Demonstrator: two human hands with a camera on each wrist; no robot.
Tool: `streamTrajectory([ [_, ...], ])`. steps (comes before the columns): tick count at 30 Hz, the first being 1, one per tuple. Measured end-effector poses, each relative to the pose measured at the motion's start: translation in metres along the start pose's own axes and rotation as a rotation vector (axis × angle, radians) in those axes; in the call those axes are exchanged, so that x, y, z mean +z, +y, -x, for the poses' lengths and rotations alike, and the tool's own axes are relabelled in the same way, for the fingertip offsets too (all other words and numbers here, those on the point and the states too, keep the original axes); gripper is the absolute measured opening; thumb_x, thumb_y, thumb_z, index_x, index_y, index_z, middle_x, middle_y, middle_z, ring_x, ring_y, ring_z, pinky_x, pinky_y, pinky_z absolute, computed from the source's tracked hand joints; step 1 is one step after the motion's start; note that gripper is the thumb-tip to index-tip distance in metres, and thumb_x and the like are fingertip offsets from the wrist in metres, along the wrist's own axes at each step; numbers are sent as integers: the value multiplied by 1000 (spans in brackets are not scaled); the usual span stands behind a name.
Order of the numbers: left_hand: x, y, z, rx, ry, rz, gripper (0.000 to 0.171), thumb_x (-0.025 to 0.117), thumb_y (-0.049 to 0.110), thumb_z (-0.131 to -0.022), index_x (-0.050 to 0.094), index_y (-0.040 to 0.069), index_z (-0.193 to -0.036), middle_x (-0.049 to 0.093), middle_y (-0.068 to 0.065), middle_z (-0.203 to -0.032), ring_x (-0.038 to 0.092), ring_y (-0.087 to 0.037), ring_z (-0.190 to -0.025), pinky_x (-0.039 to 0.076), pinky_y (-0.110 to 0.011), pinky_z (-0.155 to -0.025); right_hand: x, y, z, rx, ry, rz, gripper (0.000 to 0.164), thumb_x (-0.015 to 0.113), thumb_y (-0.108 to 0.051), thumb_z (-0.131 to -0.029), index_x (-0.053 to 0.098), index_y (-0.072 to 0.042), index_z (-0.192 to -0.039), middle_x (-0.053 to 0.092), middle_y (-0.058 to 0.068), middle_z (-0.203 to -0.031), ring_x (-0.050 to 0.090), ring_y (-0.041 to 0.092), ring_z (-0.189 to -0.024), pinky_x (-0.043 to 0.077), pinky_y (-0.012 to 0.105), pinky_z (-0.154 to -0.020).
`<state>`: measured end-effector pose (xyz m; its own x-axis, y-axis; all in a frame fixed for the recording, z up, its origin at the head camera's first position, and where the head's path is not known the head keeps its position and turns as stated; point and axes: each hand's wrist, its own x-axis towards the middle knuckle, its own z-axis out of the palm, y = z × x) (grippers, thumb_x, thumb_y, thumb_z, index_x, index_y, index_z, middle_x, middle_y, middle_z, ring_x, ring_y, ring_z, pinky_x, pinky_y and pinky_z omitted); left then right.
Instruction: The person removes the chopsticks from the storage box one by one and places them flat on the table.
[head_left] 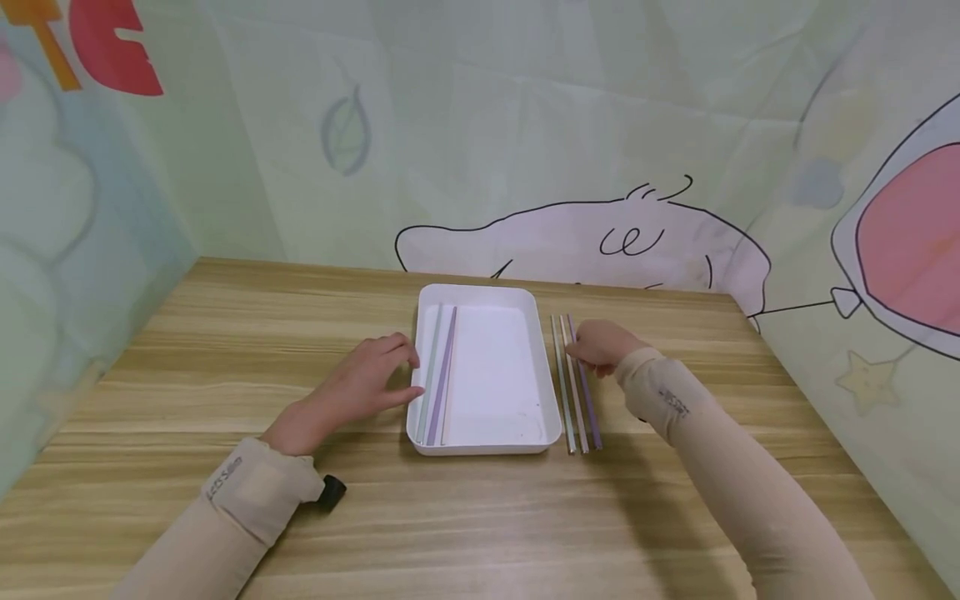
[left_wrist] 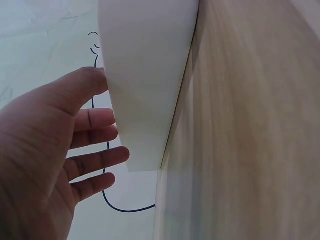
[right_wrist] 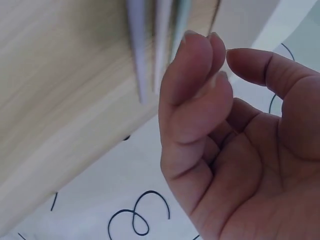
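A white rectangular tray [head_left: 495,367] stands on the table, with a green chopstick [head_left: 430,375], a purple chopstick [head_left: 442,375] and a pink chopstick [head_left: 448,387] along its left side. My left hand [head_left: 363,379] is at the tray's left rim, its thumb and fingers spread and relaxed; in the left wrist view the left hand [left_wrist: 55,135] touches the white wall. Right of the tray lie another green chopstick [head_left: 564,392], a pink one [head_left: 577,400] and a purple one [head_left: 588,400]. Over these, my right hand [head_left: 603,343] hovers with bent fingers. The right wrist view shows nothing between the right hand's [right_wrist: 215,125] thumb and fingers.
The wood-grain table [head_left: 480,525] ends against a printed cloth backdrop [head_left: 480,125] at the back and sides. A dark band [head_left: 331,493] shows at the left wrist.
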<state>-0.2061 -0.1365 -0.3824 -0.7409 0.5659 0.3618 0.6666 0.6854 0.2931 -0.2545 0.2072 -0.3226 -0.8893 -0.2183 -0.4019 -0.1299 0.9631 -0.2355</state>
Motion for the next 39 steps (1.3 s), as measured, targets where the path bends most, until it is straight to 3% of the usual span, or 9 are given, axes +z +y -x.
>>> streamTrajectory([
  [7, -1, 1, 0, -12, -14, -3, 29, 78, 26, -80, 64, 5, -95, 64, -7, -102, 59, -23, -93, 49, -43, -86, -5, -18, 0, -29, 23, 17, 29, 45, -20, -96, 55, -5, -72, 56, 2, -59, 49, 9, -45, 41, 20, -46],
  [15, -2, 2, 0, -30, -30, -1, 31, 78, 28, -79, 64, 5, -96, 64, -7, -103, 59, -23, -94, 49, -43, -87, -7, -39, -5, -40, 14, -5, 32, 46, -20, -96, 52, -9, -66, 54, 0, -57, 47, 9, -45, 40, 19, -45],
  [21, -2, 3, 0, -35, -34, 1, 33, 78, 29, -79, 64, 5, -97, 64, -7, -105, 59, -23, -96, 49, -42, -88, -4, -57, -8, -50, 6, 13, 29, 47, -21, -97, 62, 0, -84, 55, 0, -59, 50, 10, -47, 40, 19, -45],
  [25, -2, 3, 0, -35, -37, -4, 32, 77, 29, -80, 64, 5, -97, 64, -7, -105, 59, -22, -96, 49, -43, -88, 1, -69, -11, -31, -4, 21, 29, 47, -23, -97, 64, 1, -92, 54, 0, -62, 49, 10, -48, 40, 19, -45],
  [31, -2, 3, -1, -36, -39, 4, 32, 77, 29, -80, 64, 5, -97, 64, -7, -105, 59, -23, -96, 48, -43, -89, 7, -86, -16, -22, -23, 17, 28, 49, -23, -97, 64, -1, -92, 55, 1, -65, 49, 11, -49, 40, 20, -46],
  [39, -1, 2, 0, -17, -21, -16, 32, 78, 29, -79, 64, 6, -95, 64, -7, -103, 59, -22, -94, 49, -43, -88, 15, -99, -20, -39, -30, 33, 24, 50, -23, -96, 59, -8, -79, 56, 0, -63, 50, 11, -48, 40, 20, -44],
])
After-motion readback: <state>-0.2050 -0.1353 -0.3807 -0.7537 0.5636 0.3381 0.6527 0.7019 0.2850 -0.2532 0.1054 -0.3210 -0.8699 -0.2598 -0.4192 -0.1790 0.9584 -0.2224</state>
